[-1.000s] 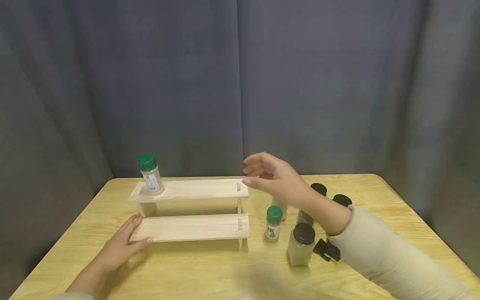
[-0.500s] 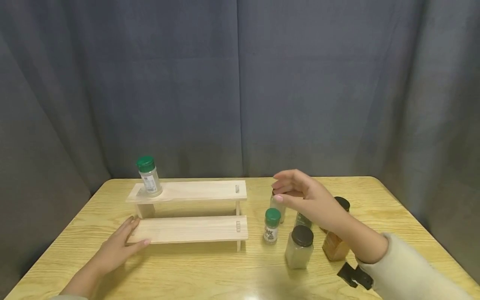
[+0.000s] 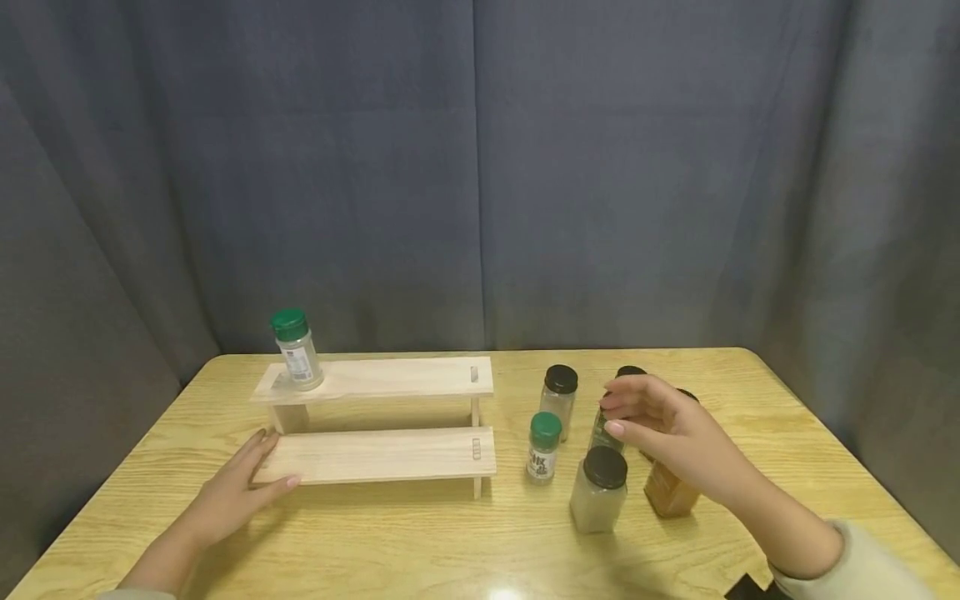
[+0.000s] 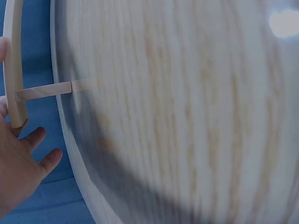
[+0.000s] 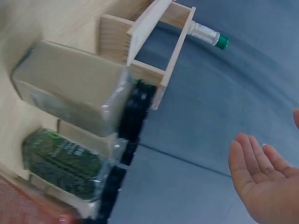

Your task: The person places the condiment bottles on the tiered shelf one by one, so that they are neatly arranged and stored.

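Note:
A two-tier wooden spice rack stands on the table. My left hand grips the left end of its lower shelf, thumb by the front edge. In the left wrist view, that hand is around the board's end. On the upper shelf's left end stands a green-capped shaker. My right hand hovers above the black-lidded jars, fingers loosely bent and holding nothing. It partly hides a green herb jar and an orange-brown spice jar. In the right wrist view the hand is apart from the jars.
A smaller green-capped shaker stands right of the rack. Behind it is a black-lidded jar; a pale square jar is nearer the front. Grey curtains hang behind the wooden table.
My right hand has moved right and down, from beside the rack's upper shelf to over the jars. The left hand keeps its grip on the lower shelf.

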`<action>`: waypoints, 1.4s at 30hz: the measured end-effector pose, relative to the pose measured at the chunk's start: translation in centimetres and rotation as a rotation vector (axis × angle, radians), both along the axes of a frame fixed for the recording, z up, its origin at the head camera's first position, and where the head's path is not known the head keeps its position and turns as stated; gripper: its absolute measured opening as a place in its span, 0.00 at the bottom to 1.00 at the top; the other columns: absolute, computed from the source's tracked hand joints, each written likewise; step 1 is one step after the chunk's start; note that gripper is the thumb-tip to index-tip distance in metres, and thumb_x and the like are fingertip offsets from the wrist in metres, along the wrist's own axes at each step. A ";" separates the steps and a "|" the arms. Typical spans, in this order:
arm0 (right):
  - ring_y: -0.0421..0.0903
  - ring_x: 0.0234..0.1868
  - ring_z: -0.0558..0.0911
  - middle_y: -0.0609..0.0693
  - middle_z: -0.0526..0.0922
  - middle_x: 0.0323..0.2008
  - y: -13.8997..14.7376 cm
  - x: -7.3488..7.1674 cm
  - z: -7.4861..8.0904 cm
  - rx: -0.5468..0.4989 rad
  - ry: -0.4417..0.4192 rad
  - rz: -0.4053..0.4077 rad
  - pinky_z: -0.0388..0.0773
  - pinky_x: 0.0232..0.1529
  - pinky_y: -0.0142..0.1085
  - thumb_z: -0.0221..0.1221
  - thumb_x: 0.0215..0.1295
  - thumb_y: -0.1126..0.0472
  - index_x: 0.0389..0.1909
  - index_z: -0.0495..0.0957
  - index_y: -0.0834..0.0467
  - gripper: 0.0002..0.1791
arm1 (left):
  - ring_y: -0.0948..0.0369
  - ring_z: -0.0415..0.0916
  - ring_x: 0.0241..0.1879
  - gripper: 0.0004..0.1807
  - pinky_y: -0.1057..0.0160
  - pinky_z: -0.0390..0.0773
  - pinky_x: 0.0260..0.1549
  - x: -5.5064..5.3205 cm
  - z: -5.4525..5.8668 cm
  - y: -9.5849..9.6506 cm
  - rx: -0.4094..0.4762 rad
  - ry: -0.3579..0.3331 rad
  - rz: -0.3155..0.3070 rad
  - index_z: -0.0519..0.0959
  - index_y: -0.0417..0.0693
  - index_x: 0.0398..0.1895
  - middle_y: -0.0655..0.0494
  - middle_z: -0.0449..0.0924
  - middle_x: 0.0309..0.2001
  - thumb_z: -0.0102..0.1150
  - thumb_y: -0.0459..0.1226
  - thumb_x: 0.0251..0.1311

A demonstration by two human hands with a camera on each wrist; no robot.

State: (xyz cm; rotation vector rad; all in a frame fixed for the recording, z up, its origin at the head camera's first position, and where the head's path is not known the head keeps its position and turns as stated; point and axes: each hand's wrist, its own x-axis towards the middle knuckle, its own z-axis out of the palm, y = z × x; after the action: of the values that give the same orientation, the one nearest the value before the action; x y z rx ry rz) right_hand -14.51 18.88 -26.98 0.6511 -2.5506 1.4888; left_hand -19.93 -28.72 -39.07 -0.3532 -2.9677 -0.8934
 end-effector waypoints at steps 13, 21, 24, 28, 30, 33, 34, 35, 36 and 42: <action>0.51 0.43 0.74 0.58 0.73 0.44 1.1 0.0 -3.6 -0.008 -0.082 -0.066 0.72 0.42 0.31 0.56 0.57 0.59 0.48 0.66 0.66 0.21 | 0.31 0.43 0.56 0.42 0.29 0.48 0.42 0.0 -0.3 -0.1 0.024 -0.007 -0.003 0.45 0.37 0.64 0.32 0.38 0.63 0.48 0.53 0.56; 0.54 0.48 0.71 0.60 0.71 0.48 1.5 -0.1 -5.5 0.018 -0.105 -0.101 0.70 0.45 0.39 0.60 0.53 0.59 0.51 0.65 0.66 0.27 | 0.30 0.43 0.55 0.42 0.29 0.48 0.41 0.1 -0.3 -0.1 0.021 -0.020 -0.003 0.44 0.37 0.64 0.31 0.38 0.62 0.47 0.53 0.56; 0.56 0.51 0.68 0.60 0.70 0.50 1.6 -0.2 -6.2 0.030 -0.128 -0.112 0.66 0.48 0.47 0.61 0.51 0.57 0.52 0.65 0.65 0.28 | 0.30 0.43 0.55 0.42 0.29 0.49 0.42 0.1 -0.2 0.0 0.026 -0.020 -0.003 0.44 0.37 0.64 0.31 0.38 0.62 0.48 0.53 0.56; 0.59 0.52 0.66 0.61 0.68 0.52 1.8 -0.4 -6.9 0.030 -0.138 -0.104 0.63 0.50 0.51 0.61 0.50 0.57 0.53 0.64 0.66 0.30 | 0.30 0.43 0.56 0.43 0.29 0.48 0.42 0.1 -0.1 0.0 0.016 -0.016 0.009 0.45 0.38 0.65 0.32 0.38 0.63 0.48 0.54 0.55; 0.58 0.52 0.66 0.61 0.68 0.52 1.9 -0.5 -7.2 0.029 -0.134 -0.095 0.64 0.50 0.49 0.61 0.50 0.58 0.53 0.64 0.66 0.30 | 0.30 0.43 0.56 0.43 0.29 0.49 0.42 0.0 -0.1 -0.1 0.008 -0.014 0.014 0.45 0.38 0.65 0.32 0.39 0.63 0.48 0.54 0.55; 0.57 0.53 0.66 0.62 0.68 0.52 2.0 -0.6 -7.7 0.031 -0.130 -0.083 0.65 0.50 0.48 0.61 0.50 0.58 0.53 0.63 0.66 0.30 | 0.30 0.43 0.55 0.42 0.29 0.49 0.42 0.0 -0.2 -0.1 0.011 -0.015 0.009 0.44 0.38 0.65 0.32 0.38 0.63 0.47 0.53 0.56; 0.57 0.53 0.66 0.62 0.68 0.52 2.0 -0.7 -7.9 0.031 -0.126 -0.079 0.65 0.49 0.48 0.61 0.50 0.58 0.53 0.63 0.66 0.30 | 0.30 0.43 0.55 0.42 0.29 0.49 0.42 0.0 -0.2 -0.1 0.015 -0.017 0.005 0.44 0.38 0.65 0.32 0.38 0.63 0.47 0.53 0.56; 0.57 0.53 0.66 0.62 0.68 0.52 2.0 -0.7 -8.1 0.027 -0.128 -0.075 0.65 0.50 0.48 0.62 0.50 0.58 0.53 0.63 0.66 0.31 | 0.30 0.43 0.55 0.42 0.29 0.49 0.41 0.0 -0.2 -0.1 0.019 -0.019 0.001 0.44 0.38 0.65 0.32 0.38 0.63 0.47 0.53 0.56; 0.57 0.53 0.65 0.61 0.68 0.52 2.0 -0.7 -8.2 0.024 -0.131 -0.072 0.64 0.50 0.49 0.62 0.49 0.59 0.53 0.63 0.66 0.31 | 0.30 0.43 0.55 0.42 0.29 0.49 0.41 0.0 -0.2 -0.2 0.022 -0.019 -0.002 0.44 0.38 0.65 0.32 0.38 0.63 0.48 0.53 0.56; 0.60 0.53 0.64 0.63 0.67 0.52 2.0 -1.1 -9.0 -0.008 -0.145 -0.037 0.64 0.49 0.51 0.62 0.49 0.60 0.53 0.63 0.67 0.31 | 0.30 0.43 0.56 0.42 0.29 0.49 0.42 0.1 -0.2 -0.1 0.028 -0.021 -0.001 0.44 0.37 0.64 0.31 0.37 0.63 0.48 0.52 0.56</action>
State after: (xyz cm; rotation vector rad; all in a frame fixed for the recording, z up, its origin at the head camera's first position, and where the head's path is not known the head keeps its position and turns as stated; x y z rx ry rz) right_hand -15.58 20.86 -35.97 0.5096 -2.6441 1.5885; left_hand -19.85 -28.81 -39.24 -0.3474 -2.9708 -0.9433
